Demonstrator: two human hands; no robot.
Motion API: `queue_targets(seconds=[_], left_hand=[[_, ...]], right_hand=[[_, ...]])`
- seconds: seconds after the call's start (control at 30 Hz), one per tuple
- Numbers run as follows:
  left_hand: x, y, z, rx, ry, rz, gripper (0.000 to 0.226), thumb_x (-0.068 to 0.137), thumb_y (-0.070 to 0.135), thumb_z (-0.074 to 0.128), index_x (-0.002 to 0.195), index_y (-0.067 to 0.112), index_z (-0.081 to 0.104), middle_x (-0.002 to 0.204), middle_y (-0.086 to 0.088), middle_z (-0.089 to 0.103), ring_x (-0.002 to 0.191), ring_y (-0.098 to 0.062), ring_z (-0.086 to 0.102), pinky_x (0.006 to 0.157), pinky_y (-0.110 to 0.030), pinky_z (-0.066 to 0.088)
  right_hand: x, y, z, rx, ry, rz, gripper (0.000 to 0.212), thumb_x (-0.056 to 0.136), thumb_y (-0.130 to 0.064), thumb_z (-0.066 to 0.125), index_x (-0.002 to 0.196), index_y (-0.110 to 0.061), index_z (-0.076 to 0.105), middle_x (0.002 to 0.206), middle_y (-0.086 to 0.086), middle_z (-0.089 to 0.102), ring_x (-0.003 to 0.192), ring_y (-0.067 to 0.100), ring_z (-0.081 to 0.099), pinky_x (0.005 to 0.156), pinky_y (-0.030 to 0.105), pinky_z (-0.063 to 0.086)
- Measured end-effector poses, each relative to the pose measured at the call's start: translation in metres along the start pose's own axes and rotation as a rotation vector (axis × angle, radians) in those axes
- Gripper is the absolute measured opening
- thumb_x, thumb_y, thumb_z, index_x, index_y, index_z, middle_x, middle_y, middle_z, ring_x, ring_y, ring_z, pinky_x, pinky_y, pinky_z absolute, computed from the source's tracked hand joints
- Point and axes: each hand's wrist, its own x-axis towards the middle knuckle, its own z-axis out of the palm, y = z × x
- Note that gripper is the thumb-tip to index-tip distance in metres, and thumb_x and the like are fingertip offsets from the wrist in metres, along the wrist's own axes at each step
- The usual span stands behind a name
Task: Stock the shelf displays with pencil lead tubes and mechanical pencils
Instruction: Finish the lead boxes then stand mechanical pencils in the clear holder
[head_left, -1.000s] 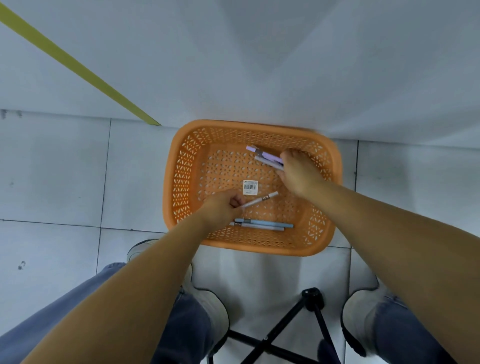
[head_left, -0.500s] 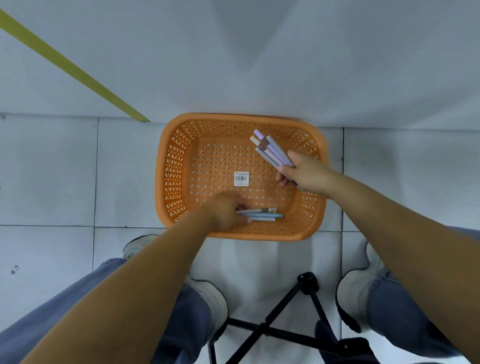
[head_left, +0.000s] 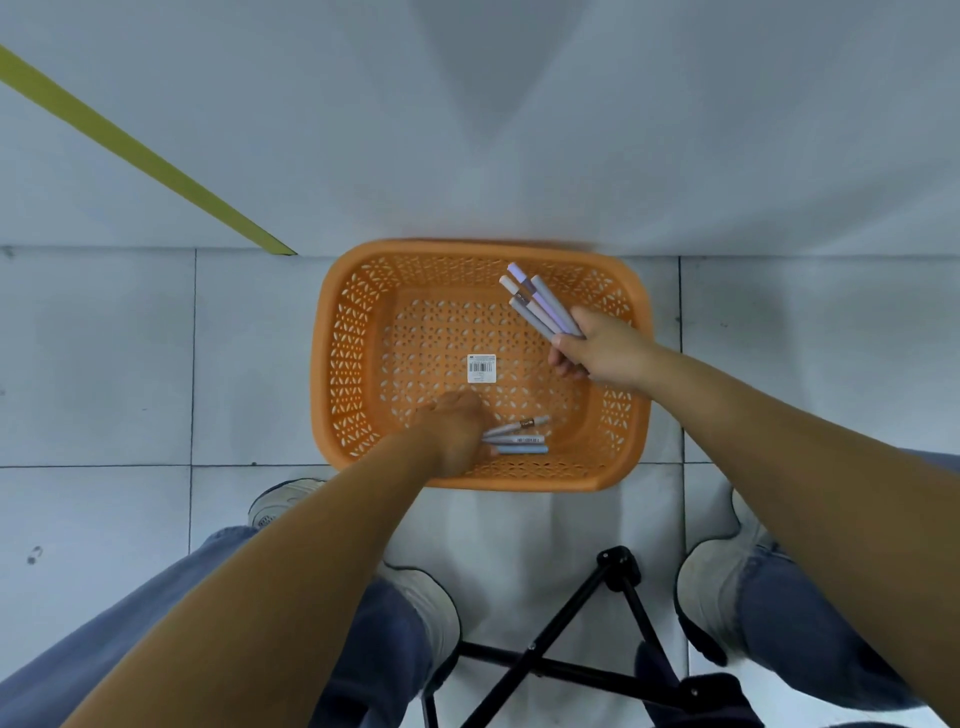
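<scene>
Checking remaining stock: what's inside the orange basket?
Three mechanical pencils at the near wall, gripped by the left hand, and a barcode sticker. The hand covers their left ends.

Basket (head_left: 319, 364) on floor (head_left: 104, 364), far side at wall (head_left: 467, 130). Label (head_left: 481, 368) at centre of basket bottom. Three loose pencils (head_left: 519, 440) lie side by side along its near side, left hand (head_left: 454, 426) over their left ends. Right hand (head_left: 602, 348) holds pencil bundle (head_left: 540, 306) above its right side. Tripod (head_left: 571, 623) before basket.

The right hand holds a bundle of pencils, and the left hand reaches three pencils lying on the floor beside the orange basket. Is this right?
No. In the head view the three pencils lie inside the orange basket, near its closest wall; the rest is right.
</scene>
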Motion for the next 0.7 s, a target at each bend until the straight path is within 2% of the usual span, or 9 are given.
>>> queue_targets(seconds=[0.13, 0.23, 0.3, 0.37, 0.43, 0.57, 0.63, 0.7], left_hand=[[-0.003, -0.004, 0.002, -0.038, 0.056, 0.013, 0.035, 0.103, 0.038, 0.05, 0.13, 0.016, 0.056, 0.135, -0.012, 0.053, 0.123, -0.03, 0.049, 0.104, -0.043, 0.042], [-0.014, -0.008, -0.004, -0.29, 0.147, -0.059, 0.033, 0.107, 0.026, 0.045, 0.133, 0.007, 0.051, 0.128, -0.021, 0.061, 0.114, -0.036, 0.058, 0.092, -0.036, 0.042], [-0.026, -0.012, -0.012, -0.456, 0.306, -0.105, 0.03, 0.107, 0.02, 0.044, 0.127, -0.001, 0.05, 0.112, -0.026, 0.066, 0.098, -0.039, 0.063, 0.076, -0.035, 0.04], [-0.041, -0.013, -0.027, -0.635, 0.482, -0.167, 0.024, 0.107, 0.024, 0.044, 0.115, 0.003, 0.053, 0.086, -0.014, 0.064, 0.071, -0.028, 0.059, 0.063, -0.035, 0.039], [-0.059, -0.006, -0.049, -0.88, 0.613, -0.187, 0.025, 0.106, 0.036, 0.045, 0.1, 0.012, 0.052, 0.071, 0.0, 0.054, 0.058, -0.015, 0.049, 0.058, -0.032, 0.04], [-0.102, 0.035, -0.096, -1.23, 0.838, -0.038, 0.037, 0.087, 0.058, 0.062, 0.078, 0.025, 0.05, 0.052, 0.015, 0.041, 0.049, -0.009, 0.038, 0.048, -0.027, 0.034], [-0.125, 0.06, -0.119, -1.325, 0.867, 0.06, 0.038, 0.076, 0.062, 0.07, 0.089, 0.027, 0.063, 0.048, 0.018, 0.044, 0.044, -0.003, 0.039, 0.046, -0.021, 0.034], [-0.148, 0.082, -0.142, -1.424, 0.845, 0.192, 0.041, 0.075, 0.055, 0.077, 0.105, 0.029, 0.069, 0.049, 0.018, 0.044, 0.043, -0.002, 0.039, 0.044, -0.018, 0.034]], right_hand=[[-0.009, -0.008, -0.006, 0.053, 0.038, -0.012, 0.03, 0.103, -0.014, 0.042, 0.133, -0.013, 0.043, 0.09, 0.002, 0.065, 0.079, 0.017, 0.064, 0.071, 0.028, 0.055], [-0.02, -0.018, -0.011, 0.112, 0.057, -0.028, 0.028, 0.103, -0.011, 0.041, 0.131, -0.009, 0.044, 0.09, 0.007, 0.064, 0.075, 0.019, 0.063, 0.062, 0.023, 0.054], [-0.03, -0.026, -0.013, 0.163, 0.108, -0.056, 0.026, 0.102, -0.01, 0.042, 0.128, -0.008, 0.046, 0.089, 0.011, 0.064, 0.069, 0.02, 0.063, 0.055, 0.023, 0.054], [-0.044, -0.037, -0.015, 0.179, 0.174, -0.092, 0.022, 0.101, -0.011, 0.042, 0.123, -0.007, 0.048, 0.092, 0.014, 0.064, 0.066, 0.02, 0.066, 0.055, 0.024, 0.057], [-0.061, -0.051, -0.015, 0.189, 0.189, -0.14, 0.021, 0.101, -0.012, 0.042, 0.122, -0.012, 0.048, 0.092, 0.015, 0.067, 0.064, 0.021, 0.068, 0.058, 0.028, 0.059], [-0.101, -0.083, -0.015, 0.214, 0.17, -0.282, 0.016, 0.102, -0.017, 0.041, 0.117, -0.019, 0.048, 0.089, 0.01, 0.068, 0.069, 0.026, 0.071, 0.067, 0.045, 0.061], [-0.124, -0.103, -0.02, 0.238, 0.174, -0.378, 0.012, 0.103, -0.02, 0.042, 0.114, -0.019, 0.048, 0.087, 0.006, 0.066, 0.065, 0.024, 0.07, 0.062, 0.045, 0.059], [-0.15, -0.123, -0.029, 0.229, 0.174, -0.484, 0.01, 0.103, -0.022, 0.042, 0.112, -0.021, 0.046, 0.086, 0.005, 0.065, 0.063, 0.025, 0.069, 0.055, 0.037, 0.057]])
